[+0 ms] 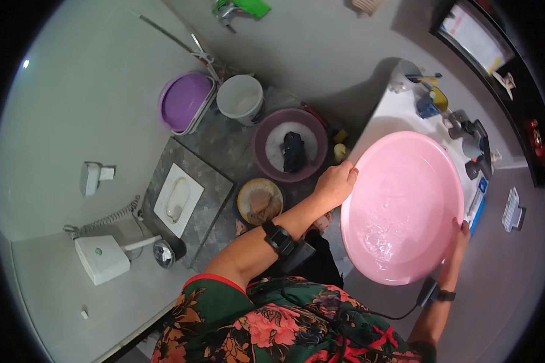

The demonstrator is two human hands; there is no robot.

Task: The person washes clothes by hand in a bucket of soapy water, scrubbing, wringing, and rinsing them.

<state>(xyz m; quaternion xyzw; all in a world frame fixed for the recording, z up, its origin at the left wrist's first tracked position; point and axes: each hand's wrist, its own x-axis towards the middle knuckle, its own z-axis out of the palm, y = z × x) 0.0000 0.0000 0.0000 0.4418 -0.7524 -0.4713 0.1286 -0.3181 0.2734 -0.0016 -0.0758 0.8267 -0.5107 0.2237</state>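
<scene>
Between my two hands is a large pink basin (399, 181) with clear, rippling water in it. My left hand (336, 186) is closed around its left rim. On the right side, my right hand (459, 239) grips the opposite rim, its fingers partly hidden beneath the edge. The basin hangs in front of a white sink counter (375, 124) and covers much of it. Down on the floor, left of the basin, a mauve tub (260, 154) holds sudsy water and a dark cloth (293, 152). Closer to my feet stands a yellow-rimmed basin (241, 202) with a beige cloth (262, 206) in water.
A white bucket (239, 97) and a purple basin (186, 103) stand against the far wall. To the left, a squat toilet (179, 199) is set in a raised tiled step (209, 181). Cups, a toothbrush and a dark faucet (481, 148) line the counter's back.
</scene>
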